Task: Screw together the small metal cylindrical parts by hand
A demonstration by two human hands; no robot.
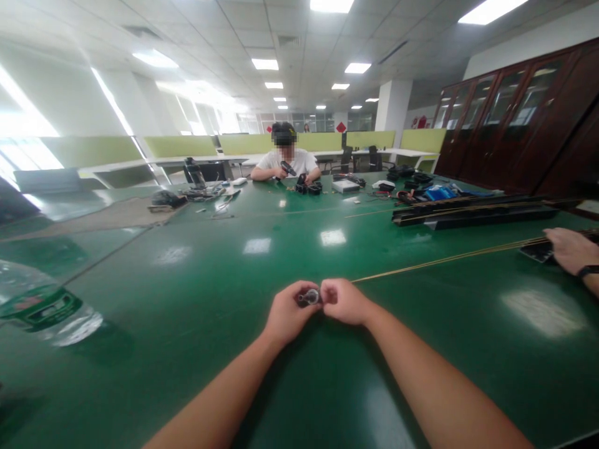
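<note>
Near the middle of the green table my left hand [289,313] is closed around a small dark and grey metal fitting [309,297] with a round ring-like face and a short tube end on its left. My right hand [345,302] is curled in a pinch against the fitting's right side. What lies between its fingers is hidden. Thin brass-coloured rods [435,262] run from behind my right hand toward the right edge. There, another person's hand [573,249] rests over their far ends.
A clear plastic bottle [47,305] with a green label stands at the left. Across the table [210,274] a co-worker [286,159] holds a dark tool. Black metal profiles [472,212] lie at the back right, near cables and a blue bundle [442,193]. A grey cloth [107,215] lies back left.
</note>
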